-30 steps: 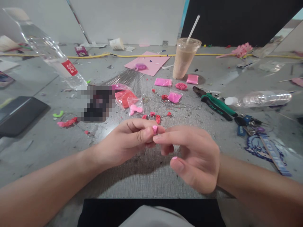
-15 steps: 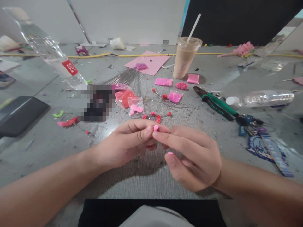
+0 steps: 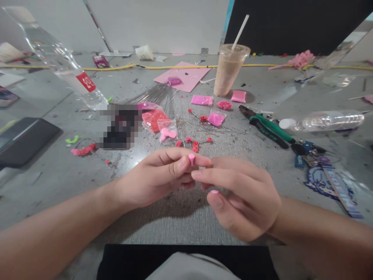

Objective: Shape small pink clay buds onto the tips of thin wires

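My left hand (image 3: 163, 177) is closed, pinching a small piece of pink modelling clay (image 3: 191, 158) between thumb and forefinger. The piece stands up with a flared top. Close on its right is my right hand (image 3: 243, 196), thumb and forefinger apart. A tiny flat bit of pink clay (image 3: 215, 191) sticks to the right thumb tip. Just beyond my hands lie several small red clay pieces (image 3: 195, 146), some on thin wires. Packets of clay lie behind them: a red one (image 3: 154, 119), a light pink one (image 3: 168, 132) and a bright pink one (image 3: 216, 118).
Green-handled pliers (image 3: 268, 128), keys and a lying plastic bottle (image 3: 326, 121) are on the right. A lidded drink cup (image 3: 229, 72) with a straw stands behind. On the left are a tall bottle (image 3: 72, 77), a dark case (image 3: 27, 140) and a blurred-out dark object (image 3: 122, 128). Thin wires (image 3: 154, 95) fan out midway.
My right hand has drawn slightly right and down, its forefinger leaving the clay piece. More of the piece in my left fingers shows; the left hand is nearly still.
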Motion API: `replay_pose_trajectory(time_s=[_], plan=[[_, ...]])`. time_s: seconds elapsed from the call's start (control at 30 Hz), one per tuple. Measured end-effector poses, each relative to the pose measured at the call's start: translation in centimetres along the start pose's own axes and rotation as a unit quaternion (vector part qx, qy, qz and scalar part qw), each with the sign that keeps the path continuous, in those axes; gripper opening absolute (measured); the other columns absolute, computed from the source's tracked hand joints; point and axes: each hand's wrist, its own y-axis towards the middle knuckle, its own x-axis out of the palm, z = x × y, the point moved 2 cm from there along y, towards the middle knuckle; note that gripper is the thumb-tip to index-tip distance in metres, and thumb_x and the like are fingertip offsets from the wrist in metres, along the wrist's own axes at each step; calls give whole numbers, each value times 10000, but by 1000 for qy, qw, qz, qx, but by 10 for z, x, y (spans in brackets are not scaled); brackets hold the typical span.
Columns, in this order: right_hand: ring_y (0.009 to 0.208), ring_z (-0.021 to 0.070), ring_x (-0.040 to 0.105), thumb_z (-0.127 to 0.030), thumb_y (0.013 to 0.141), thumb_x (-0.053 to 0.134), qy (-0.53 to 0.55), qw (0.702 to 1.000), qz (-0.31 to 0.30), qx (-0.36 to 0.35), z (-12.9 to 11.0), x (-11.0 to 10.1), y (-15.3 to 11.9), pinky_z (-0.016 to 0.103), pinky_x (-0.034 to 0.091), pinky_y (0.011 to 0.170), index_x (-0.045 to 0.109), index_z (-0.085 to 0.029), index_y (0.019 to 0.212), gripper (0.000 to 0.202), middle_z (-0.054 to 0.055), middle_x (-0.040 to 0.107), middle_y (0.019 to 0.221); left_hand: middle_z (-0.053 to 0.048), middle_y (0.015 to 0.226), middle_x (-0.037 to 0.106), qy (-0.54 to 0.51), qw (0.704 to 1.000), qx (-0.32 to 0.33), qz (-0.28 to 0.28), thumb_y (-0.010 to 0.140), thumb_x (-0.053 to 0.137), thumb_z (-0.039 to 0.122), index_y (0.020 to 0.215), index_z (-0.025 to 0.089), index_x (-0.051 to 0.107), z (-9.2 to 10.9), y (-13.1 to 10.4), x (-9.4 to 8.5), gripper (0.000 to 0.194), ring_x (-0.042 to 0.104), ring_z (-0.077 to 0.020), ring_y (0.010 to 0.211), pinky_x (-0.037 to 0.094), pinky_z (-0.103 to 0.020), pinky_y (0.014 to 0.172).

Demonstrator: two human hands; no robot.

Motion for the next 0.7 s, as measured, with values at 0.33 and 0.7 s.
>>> replay_pose_trajectory(time_s=[0.33, 0.7], plan=[[467, 62, 527, -147, 941, 655, -44, 989, 56, 127, 4, 3, 3, 188, 440, 491, 626, -204, 733, 217, -54, 631, 557, -42, 828, 711, 125, 989, 57, 56, 990, 690, 355, 1113, 267, 835, -2, -2, -8, 209, 664, -161, 813, 568, -328, 808], [437, 68, 522, -157, 915, 716, -61, 983, 67, 158, 5, 5, 5, 202, 432, 451, 619, -207, 661, 277, -43, 675, 545, -26, 1054, 778, 239, 962, 128, 27, 1038, 624, 232, 1222, 334, 800, 7, -1, -3, 275, 703, -131, 985, 572, -228, 864]])
